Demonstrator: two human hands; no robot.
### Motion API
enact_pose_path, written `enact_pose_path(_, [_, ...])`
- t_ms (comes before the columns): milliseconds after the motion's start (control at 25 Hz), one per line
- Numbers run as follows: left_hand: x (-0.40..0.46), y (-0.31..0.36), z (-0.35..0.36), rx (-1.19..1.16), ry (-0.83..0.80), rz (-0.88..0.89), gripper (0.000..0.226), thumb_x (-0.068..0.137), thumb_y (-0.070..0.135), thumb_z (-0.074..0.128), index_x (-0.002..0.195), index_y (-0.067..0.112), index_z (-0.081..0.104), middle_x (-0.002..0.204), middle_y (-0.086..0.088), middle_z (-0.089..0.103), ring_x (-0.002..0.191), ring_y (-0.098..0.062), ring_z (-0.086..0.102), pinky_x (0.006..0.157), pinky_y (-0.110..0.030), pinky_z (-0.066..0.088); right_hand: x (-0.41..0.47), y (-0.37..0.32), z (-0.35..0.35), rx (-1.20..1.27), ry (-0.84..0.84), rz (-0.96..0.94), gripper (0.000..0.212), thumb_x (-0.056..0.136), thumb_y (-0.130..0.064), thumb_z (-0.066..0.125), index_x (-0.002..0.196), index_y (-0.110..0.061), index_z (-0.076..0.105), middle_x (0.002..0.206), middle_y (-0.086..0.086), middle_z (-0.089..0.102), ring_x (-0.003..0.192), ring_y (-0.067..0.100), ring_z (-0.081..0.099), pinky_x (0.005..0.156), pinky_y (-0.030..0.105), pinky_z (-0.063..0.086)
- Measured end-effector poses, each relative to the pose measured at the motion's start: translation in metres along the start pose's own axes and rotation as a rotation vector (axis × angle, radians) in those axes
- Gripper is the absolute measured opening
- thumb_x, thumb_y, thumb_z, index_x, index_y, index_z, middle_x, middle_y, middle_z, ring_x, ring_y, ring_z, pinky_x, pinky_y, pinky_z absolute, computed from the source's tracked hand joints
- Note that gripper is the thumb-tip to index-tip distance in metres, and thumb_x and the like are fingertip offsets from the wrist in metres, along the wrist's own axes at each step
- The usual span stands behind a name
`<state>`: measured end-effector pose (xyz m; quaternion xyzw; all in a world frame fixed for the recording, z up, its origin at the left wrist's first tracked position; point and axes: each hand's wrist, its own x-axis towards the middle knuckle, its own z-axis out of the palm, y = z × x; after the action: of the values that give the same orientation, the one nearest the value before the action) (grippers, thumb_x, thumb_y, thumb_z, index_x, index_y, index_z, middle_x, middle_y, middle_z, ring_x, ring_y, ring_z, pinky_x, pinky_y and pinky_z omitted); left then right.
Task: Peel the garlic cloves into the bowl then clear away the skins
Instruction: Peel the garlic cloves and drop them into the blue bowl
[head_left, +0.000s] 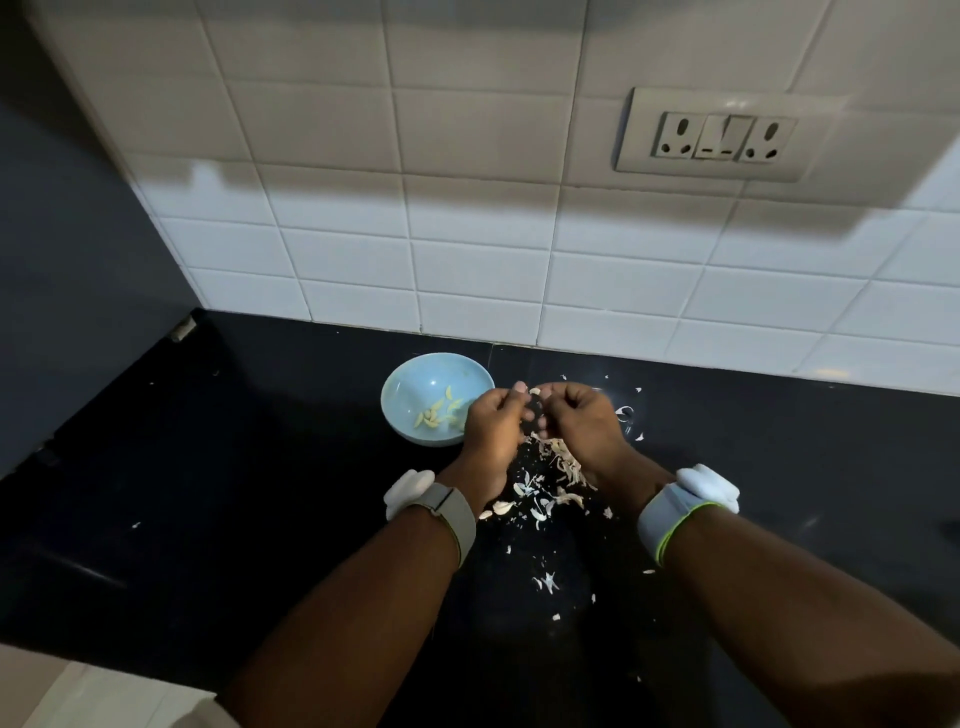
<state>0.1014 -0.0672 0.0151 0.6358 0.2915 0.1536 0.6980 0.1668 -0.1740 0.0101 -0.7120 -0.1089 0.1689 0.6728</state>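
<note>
A light blue bowl (410, 387) stands on the black counter near the tiled wall, with several peeled yellowish cloves (436, 413) inside. Just right of it, my left hand (493, 426) and my right hand (584, 421) meet above the counter, fingers curled. Between their fingertips they pinch one small pale garlic clove (534, 391). Under and in front of the hands lies a heap of papery garlic skins (550, 483), with a few unpeeled cloves (501, 507) at its left side.
Small skin flakes (548, 582) are scattered toward the counter's front, and more bits (626, 415) lie right of the hands. A tiled wall with a socket panel (722, 137) rises behind. The black counter (234, 493) stretches left and right.
</note>
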Motion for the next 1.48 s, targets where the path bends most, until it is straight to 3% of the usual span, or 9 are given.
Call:
enact_pose_path(120, [0.000, 0.015, 0.001, -0.068, -0.041, -0.056, 0.018, 0.103, 0.025, 0.059, 0.091, 0.012, 0.063, 0.070, 0.002, 0.060, 0.046, -0.007, 0.042, 0.039, -0.016, 0.025, -0.005, -0.012, -0.001, 0.028, -0.043, -0.050, 0.016, 0.103, -0.012, 0.060, 0.103, -0.004, 0.074, 0.075, 0.008, 0.070, 0.068, 0.019, 0.063, 0.067, 0.033, 0.059])
enact_pose_path(360, [-0.003, 0.032, -0.002, -0.124, -0.062, -0.127, 0.013, 0.099, 0.019, 0.062, 0.087, 0.017, 0.063, 0.057, 0.006, 0.057, 0.044, -0.006, 0.042, 0.043, -0.016, 0.022, -0.009, -0.031, 0.000, -0.014, -0.119, -0.118, 0.014, 0.102, -0.009, 0.061, 0.105, -0.012, 0.074, 0.085, 0.008, 0.075, 0.074, 0.019, 0.068, 0.071, 0.031, 0.060])
enact_pose_path(520, [-0.004, 0.039, -0.006, -0.148, -0.042, -0.137, 0.006, 0.098, 0.013, 0.059, 0.095, 0.013, 0.064, 0.061, 0.002, 0.056, 0.043, -0.006, 0.044, 0.041, -0.015, 0.022, -0.013, -0.036, 0.005, -0.010, -0.142, -0.135, 0.012, 0.102, -0.011, 0.062, 0.105, -0.009, 0.074, 0.085, 0.011, 0.073, 0.074, 0.018, 0.067, 0.071, 0.030, 0.060])
enact_pose_path(720, [-0.003, 0.039, -0.005, -0.157, -0.028, -0.126, 0.014, 0.099, 0.026, 0.066, 0.089, 0.016, 0.064, 0.069, 0.003, 0.060, 0.046, -0.005, 0.045, 0.041, -0.015, 0.024, -0.005, -0.031, -0.004, -0.183, -0.120, -0.231, 0.011, 0.099, -0.020, 0.067, 0.100, -0.022, 0.078, 0.089, 0.003, 0.077, 0.076, 0.019, 0.069, 0.077, 0.042, 0.059])
enact_pose_path(800, [-0.003, 0.038, -0.004, -0.177, -0.025, -0.107, 0.011, 0.098, 0.022, 0.067, 0.091, 0.014, 0.066, 0.074, 0.003, 0.061, 0.049, -0.004, 0.045, 0.040, -0.016, 0.026, -0.008, -0.032, -0.006, -0.278, -0.077, -0.310, 0.011, 0.097, -0.022, 0.068, 0.101, -0.026, 0.078, 0.095, -0.003, 0.076, 0.083, 0.014, 0.070, 0.079, 0.034, 0.058])
enact_pose_path(880, [-0.004, 0.038, -0.001, -0.203, -0.020, -0.091, 0.011, 0.098, 0.021, 0.067, 0.094, 0.011, 0.068, 0.073, 0.005, 0.063, 0.050, -0.004, 0.045, 0.041, -0.017, 0.027, -0.010, -0.036, -0.006, -0.304, -0.021, -0.337, 0.010, 0.097, -0.021, 0.070, 0.099, -0.026, 0.079, 0.091, -0.005, 0.074, 0.078, 0.009, 0.067, 0.073, 0.026, 0.055])
enact_pose_path(1040, [-0.007, 0.037, 0.007, -0.248, 0.003, 0.019, 0.013, 0.101, 0.018, 0.063, 0.092, 0.010, 0.067, 0.062, 0.008, 0.060, 0.049, -0.003, 0.049, 0.040, -0.016, 0.034, -0.012, -0.041, -0.003, -0.089, -0.078, -0.222, 0.010, 0.098, -0.015, 0.068, 0.097, -0.016, 0.078, 0.075, 0.003, 0.073, 0.067, 0.014, 0.064, 0.068, 0.030, 0.055])
enact_pose_path(1240, [-0.009, 0.034, 0.010, -0.200, 0.005, 0.116, 0.017, 0.105, 0.017, 0.056, 0.093, 0.007, 0.063, 0.057, 0.009, 0.054, 0.046, 0.002, 0.050, 0.044, -0.014, 0.040, -0.009, -0.039, 0.001, 0.107, -0.124, -0.130, 0.011, 0.099, -0.008, 0.066, 0.102, -0.004, 0.076, 0.080, 0.012, 0.073, 0.074, 0.020, 0.068, 0.079, 0.037, 0.060])
enact_pose_path(1480, [-0.009, 0.032, 0.005, -0.129, -0.066, 0.152, 0.017, 0.105, 0.019, 0.054, 0.091, 0.012, 0.060, 0.071, -0.001, 0.057, 0.060, -0.007, 0.056, 0.051, -0.023, 0.050, -0.014, -0.030, 0.007, 0.264, -0.111, 0.002, 0.017, 0.100, -0.007, 0.062, 0.107, 0.004, 0.072, 0.087, 0.017, 0.071, 0.077, 0.020, 0.066, 0.079, 0.035, 0.058])
